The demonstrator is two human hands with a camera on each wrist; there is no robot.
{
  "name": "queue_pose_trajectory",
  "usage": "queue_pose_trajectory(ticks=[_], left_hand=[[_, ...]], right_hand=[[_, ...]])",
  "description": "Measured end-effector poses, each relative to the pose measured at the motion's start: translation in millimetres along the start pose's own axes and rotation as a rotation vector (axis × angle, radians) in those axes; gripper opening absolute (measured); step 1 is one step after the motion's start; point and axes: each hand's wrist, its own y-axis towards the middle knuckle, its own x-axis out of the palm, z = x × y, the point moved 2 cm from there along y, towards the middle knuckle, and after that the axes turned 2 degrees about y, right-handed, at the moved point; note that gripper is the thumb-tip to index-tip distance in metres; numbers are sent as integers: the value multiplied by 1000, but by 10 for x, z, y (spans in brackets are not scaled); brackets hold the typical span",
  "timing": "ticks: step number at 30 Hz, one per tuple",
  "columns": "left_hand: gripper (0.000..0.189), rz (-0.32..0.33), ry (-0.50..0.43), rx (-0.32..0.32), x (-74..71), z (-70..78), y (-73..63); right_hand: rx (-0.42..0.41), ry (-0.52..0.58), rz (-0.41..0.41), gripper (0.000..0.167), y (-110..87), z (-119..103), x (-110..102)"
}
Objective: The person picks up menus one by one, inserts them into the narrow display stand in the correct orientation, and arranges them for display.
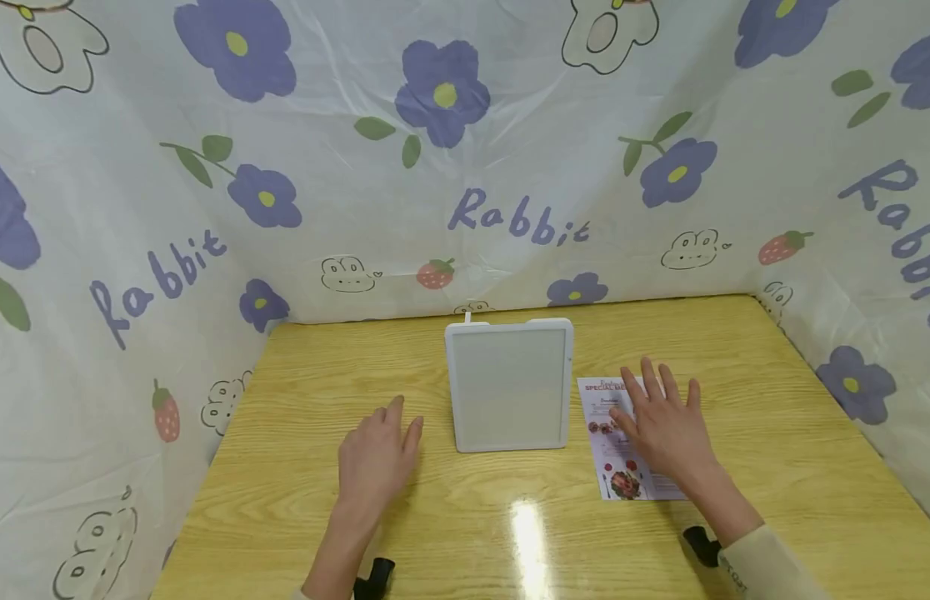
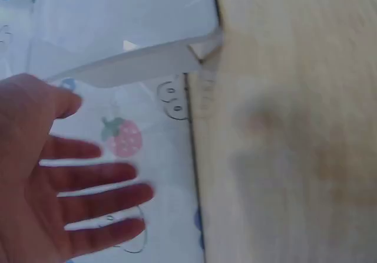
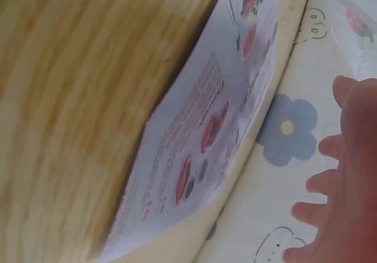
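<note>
A white-framed panel with a plain pale face stands upright mid-table, a small white peg showing at its top left. My left hand is just left of it, empty, its fingers loosely extended; the left wrist view shows the fingers spread below the panel's edge. To the panel's right lies a printed menu sheet with food pictures and text. Over its right part hovers my right hand, fingers spread, covering some of the print. In the right wrist view the menu lies apart from the fingers.
The wooden table carries all of this. A cloth backdrop with flowers, rabbits and strawberries closes off the back and both sides. Black wrist mounts sit at both wrists. Light glares off the table near the front.
</note>
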Motion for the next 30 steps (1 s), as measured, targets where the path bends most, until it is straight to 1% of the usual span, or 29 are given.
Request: queue_pose_trajectory(ticks=[1,3,7,9,12,15,18,20,23,25,27,30], left_hand=[[48,-34,-31,11,-24,28,-7],[41,-130,-113,41,-67,97,-21],[32,-349,-329,141,-110,285,-49],[33,-439,-428,191,-99,408,-62],[36,-539,-551,246,-33,629,-80],[40,-606,-643,285,72,874,-120],[48,-641,-683,337,190,1111,-181],[54,-632,-652,375,261,1258,-235],[61,-609,-581,419,344,1454,-308],[65,-601,-543,425,395,1566,-337],[68,-597,-523,415,443,1655,-352],[72,-580,-481,395,510,1752,-364]], right_hand=[[12,6,-9,70,2,9,4],[38,14,-25,69,13,25,16],[88,36,-29,64,48,70,36],[118,46,-13,59,74,101,32],[178,64,-25,55,110,150,30],[236,81,-70,54,134,185,36],[294,107,-124,56,148,220,50],[325,121,-158,59,156,244,61],[350,128,-195,64,166,278,80],[357,132,-204,64,167,297,82],[366,135,-212,65,168,309,82],[380,144,-228,65,180,319,96]])
